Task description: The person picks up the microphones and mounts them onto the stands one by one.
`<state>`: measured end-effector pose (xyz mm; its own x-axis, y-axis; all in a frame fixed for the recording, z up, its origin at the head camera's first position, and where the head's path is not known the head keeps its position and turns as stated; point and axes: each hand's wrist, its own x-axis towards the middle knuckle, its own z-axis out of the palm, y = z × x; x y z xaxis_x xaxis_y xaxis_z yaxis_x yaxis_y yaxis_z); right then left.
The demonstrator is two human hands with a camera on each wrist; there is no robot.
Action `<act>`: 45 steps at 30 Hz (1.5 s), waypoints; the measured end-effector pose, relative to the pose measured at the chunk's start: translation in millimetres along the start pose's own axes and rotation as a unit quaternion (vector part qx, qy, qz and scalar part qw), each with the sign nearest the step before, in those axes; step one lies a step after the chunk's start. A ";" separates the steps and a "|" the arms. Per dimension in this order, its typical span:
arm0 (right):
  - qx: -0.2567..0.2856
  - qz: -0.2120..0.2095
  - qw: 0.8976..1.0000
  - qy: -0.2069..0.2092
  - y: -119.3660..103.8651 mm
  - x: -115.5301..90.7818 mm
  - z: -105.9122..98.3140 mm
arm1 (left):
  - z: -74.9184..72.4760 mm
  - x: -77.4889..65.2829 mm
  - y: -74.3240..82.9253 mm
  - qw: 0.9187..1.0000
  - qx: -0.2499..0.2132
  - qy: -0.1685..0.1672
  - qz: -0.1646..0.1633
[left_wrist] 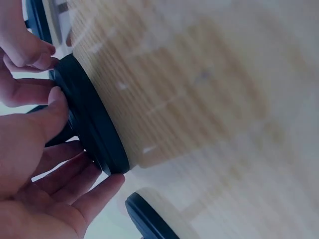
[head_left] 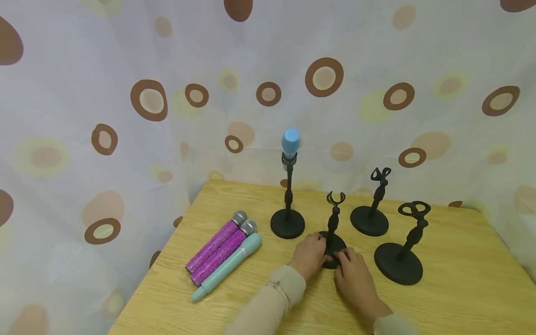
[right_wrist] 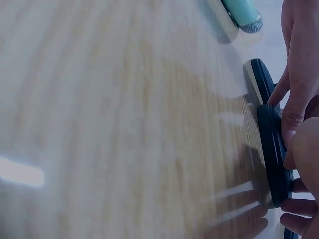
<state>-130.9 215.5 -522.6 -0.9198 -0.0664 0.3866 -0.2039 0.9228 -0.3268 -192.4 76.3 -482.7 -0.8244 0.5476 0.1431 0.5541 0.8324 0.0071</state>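
Note:
Both hands are at the round base of a short black microphone stand (head_left: 333, 223) with a U-shaped clip on top. My left hand (head_left: 310, 255) grips the base's left side, thumb on its upper face and fingers around the rim. From the right, my right hand (head_left: 355, 279) holds the same base (right_wrist: 273, 154) between thumb and fingers. In the left wrist view, the left hand's fingers (left_wrist: 94, 199) reach the lower edge of the disc (left_wrist: 94, 114). The stand is upright, its base partly hidden by the hands.
Behind to the left, a taller stand (head_left: 287, 224) carries a blue microphone (head_left: 291, 142). Two more black stands, one farther back (head_left: 369, 220) and one nearer (head_left: 398, 263), are on the right. Two purple glittery microphones (head_left: 211, 245) and a teal microphone (head_left: 230, 267) lie at left.

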 end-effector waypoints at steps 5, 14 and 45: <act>0.002 0.008 1.000 -0.019 -3.0 -10.2 -1.5 | 5.1 -7.7 2.4 1.000 -0.023 -0.002 -0.004; 0.002 -0.011 1.000 -0.012 -12.6 -24.2 -12.4 | 5.6 -19.7 -1.8 0.999 -0.047 0.006 0.021; 0.107 0.008 0.989 -0.100 -20.6 -26.5 -6.2 | -14.2 -72.6 -43.4 0.954 -0.289 -0.083 0.004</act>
<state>-100.2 200.6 -520.8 -0.9669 -0.1463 0.2092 -0.2362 0.8237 -0.5155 -155.0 -0.7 -479.3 -0.8004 0.5994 -0.0133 0.4912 0.6683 0.5586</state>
